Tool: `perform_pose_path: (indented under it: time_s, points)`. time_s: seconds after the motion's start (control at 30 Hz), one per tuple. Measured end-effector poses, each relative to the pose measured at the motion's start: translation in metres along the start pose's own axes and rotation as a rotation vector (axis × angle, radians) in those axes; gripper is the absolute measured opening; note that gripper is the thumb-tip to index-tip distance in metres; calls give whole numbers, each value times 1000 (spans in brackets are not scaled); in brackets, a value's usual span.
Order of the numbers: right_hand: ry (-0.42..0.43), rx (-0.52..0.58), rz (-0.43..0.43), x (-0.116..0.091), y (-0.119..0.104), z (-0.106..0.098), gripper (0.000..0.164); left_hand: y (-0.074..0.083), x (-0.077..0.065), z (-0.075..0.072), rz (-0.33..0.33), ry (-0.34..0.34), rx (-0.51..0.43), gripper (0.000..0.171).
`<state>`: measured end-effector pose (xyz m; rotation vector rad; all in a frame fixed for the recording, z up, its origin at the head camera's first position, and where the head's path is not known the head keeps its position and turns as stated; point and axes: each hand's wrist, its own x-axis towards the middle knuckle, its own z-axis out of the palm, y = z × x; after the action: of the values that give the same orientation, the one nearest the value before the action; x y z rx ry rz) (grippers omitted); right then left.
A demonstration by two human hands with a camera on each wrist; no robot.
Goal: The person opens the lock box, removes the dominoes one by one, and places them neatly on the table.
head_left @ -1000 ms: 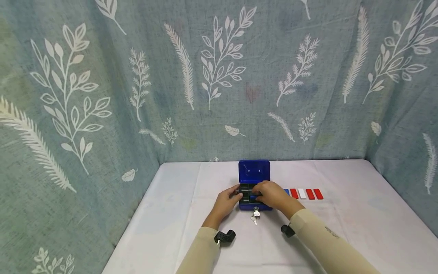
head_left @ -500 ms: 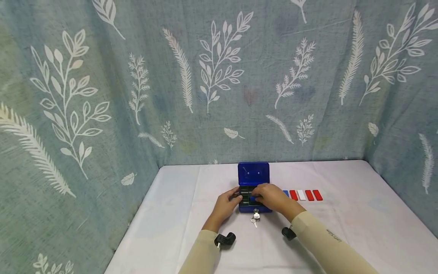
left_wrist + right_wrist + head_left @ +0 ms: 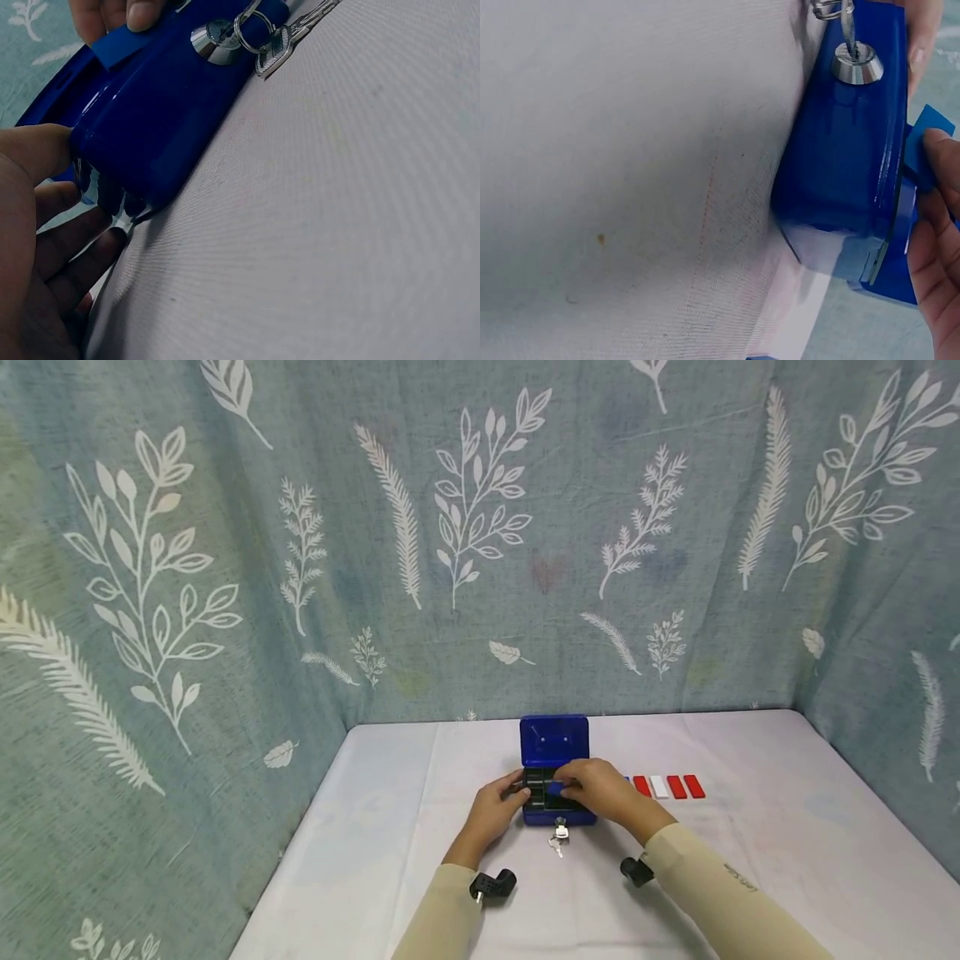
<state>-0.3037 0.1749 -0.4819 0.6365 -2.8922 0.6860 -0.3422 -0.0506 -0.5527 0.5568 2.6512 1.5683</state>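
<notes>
An open blue cash box (image 3: 558,817) stands on the table, its lid (image 3: 555,741) raised at the back and a dark compartment tray (image 3: 535,785) inside. My left hand (image 3: 491,810) holds the box at its left side, the thumb at the top edge and the fingers along the outer wall. Over the tray, my right hand (image 3: 600,787) pinches a small flat blue block (image 3: 926,146) between thumb and fingers. In the left wrist view, the same blue block (image 3: 120,46) shows tilted above the box's front rim. Keys (image 3: 277,52) hang from the front lock.
To the right of the box lies a row of small flat blocks: a red block (image 3: 642,786), a white block (image 3: 659,787), two more red ones (image 3: 686,787), and a blue one mostly hidden by my right hand. A patterned curtain (image 3: 420,552) stands behind the white-covered table (image 3: 420,893).
The blue block has come up slightly from the tray in my right hand, which moved a little with it. My left hand stays at the box's side. The head view has shifted slightly.
</notes>
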Motion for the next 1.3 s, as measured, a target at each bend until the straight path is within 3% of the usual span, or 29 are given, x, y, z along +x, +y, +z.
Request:
perform_pose_path:
  time_s: [0.7, 0.87, 1.17, 1.3]
  points:
    - [92, 251, 100, -16, 23, -3, 29, 4, -7, 5, -2, -14, 11, 49]
    - [88, 277, 154, -19, 24, -6, 33, 5, -6, 3, 4, -16, 19, 49]
    - [133, 297, 129, -27, 34, -14, 35, 1, 2, -2, 12, 11, 29, 48]
    - [135, 305, 174, -38, 44, -14, 34, -4, 1, -2, 20, 8, 36, 48]
